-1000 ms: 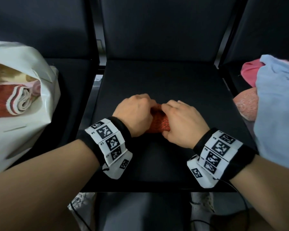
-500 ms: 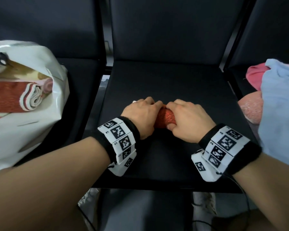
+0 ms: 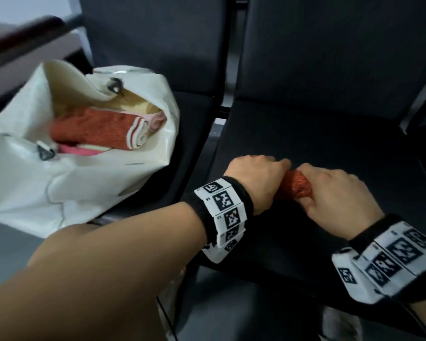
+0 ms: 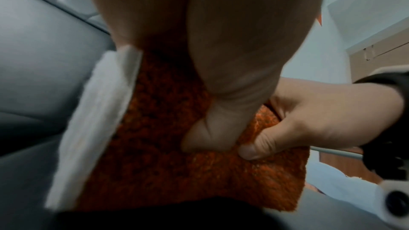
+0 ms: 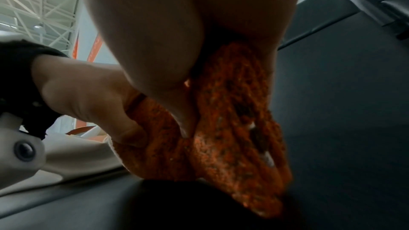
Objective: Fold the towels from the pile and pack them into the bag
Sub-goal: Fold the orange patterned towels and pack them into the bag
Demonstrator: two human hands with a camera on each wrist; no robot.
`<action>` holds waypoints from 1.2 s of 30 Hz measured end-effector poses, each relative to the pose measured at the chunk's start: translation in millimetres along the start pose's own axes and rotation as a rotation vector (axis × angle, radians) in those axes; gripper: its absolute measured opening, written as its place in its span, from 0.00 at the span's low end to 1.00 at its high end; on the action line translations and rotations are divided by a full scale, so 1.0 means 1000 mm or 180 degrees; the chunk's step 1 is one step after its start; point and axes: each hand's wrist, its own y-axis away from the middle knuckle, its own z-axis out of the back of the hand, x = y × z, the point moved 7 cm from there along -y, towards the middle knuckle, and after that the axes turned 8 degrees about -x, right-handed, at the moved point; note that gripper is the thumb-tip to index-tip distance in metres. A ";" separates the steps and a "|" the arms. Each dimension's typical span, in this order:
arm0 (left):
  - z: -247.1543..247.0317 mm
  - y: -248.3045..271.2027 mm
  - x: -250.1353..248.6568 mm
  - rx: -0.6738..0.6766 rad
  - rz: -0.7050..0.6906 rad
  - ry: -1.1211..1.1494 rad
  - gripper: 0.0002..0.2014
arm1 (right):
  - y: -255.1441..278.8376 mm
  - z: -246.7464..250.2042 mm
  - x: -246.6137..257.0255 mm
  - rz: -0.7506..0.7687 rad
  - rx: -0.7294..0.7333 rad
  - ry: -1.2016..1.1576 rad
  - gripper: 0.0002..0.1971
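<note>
since the last frame my view swung left toward the bag. left hand and right hand clamp the rolled towel, long axis running hand to hand; left is nearer the bag.

Two black padded seats stand side by side (the left one bears the white bag).

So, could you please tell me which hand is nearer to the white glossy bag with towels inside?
Left. The left hand grips the rolled orange towel on its bag side; the right hand grips its far side.
</note>
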 end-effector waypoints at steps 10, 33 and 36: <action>0.039 0.064 0.066 -0.0667 0.0307 0.0063 0.22 | 0.009 0.019 0.086 0.0498 -0.0599 -0.0514 0.21; 0.131 0.181 0.318 -0.0606 0.2178 0.0553 0.22 | -0.103 0.051 0.332 0.1437 -0.0220 -0.0599 0.19; 0.119 0.184 0.347 -0.0187 0.2383 0.0410 0.23 | -0.126 0.034 0.351 0.1411 0.0103 -0.0706 0.20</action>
